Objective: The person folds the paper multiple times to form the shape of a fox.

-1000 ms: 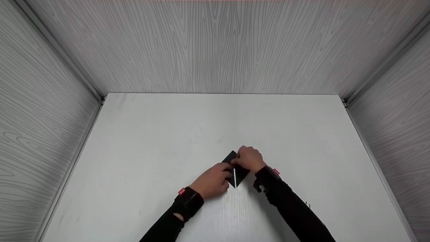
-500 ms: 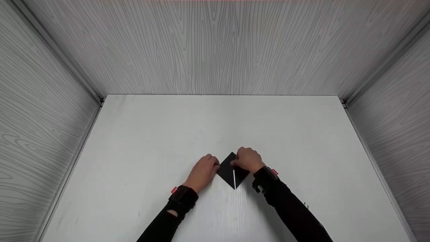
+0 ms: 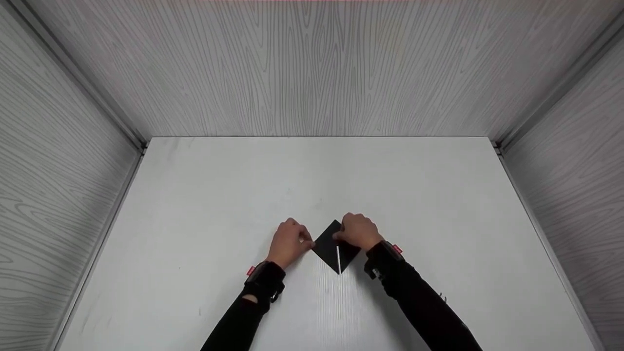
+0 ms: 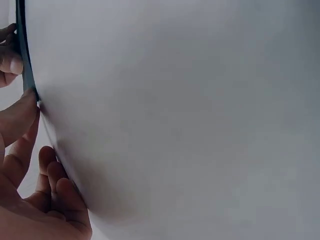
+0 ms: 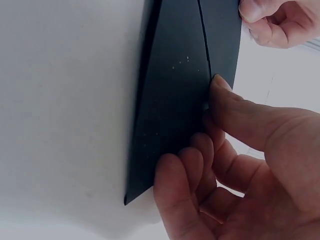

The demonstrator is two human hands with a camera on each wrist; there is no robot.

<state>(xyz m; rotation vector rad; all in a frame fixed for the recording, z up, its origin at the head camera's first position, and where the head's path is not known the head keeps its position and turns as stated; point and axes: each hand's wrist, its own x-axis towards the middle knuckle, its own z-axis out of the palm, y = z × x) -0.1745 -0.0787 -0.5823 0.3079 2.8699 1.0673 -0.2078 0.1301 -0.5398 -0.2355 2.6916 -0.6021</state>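
Note:
A small piece of black folded paper (image 3: 324,247) stands out as a diamond on the white table. My left hand (image 3: 288,242) pinches its left corner between thumb and index finger; the left wrist view shows the paper (image 4: 27,65) nearly edge-on at those fingertips. On the other side, my right hand (image 3: 360,231) grips the right flap near the centre seam, covering the right part of the sheet. Seen from the right wrist, the paper (image 5: 170,90) has a straight seam running up to that thumb. In the head view a thin white line runs from the right fingertips to the near corner.
The white table (image 3: 219,185) extends around both hands. Grey wood-grain panels stand at the back (image 3: 312,68), on the left (image 3: 53,161) and on the right (image 3: 575,161).
My left hand has moved left from the paper's middle to its left corner, now pinching it. The left half of the paper is uncovered. My right hand has stayed nearly in place.

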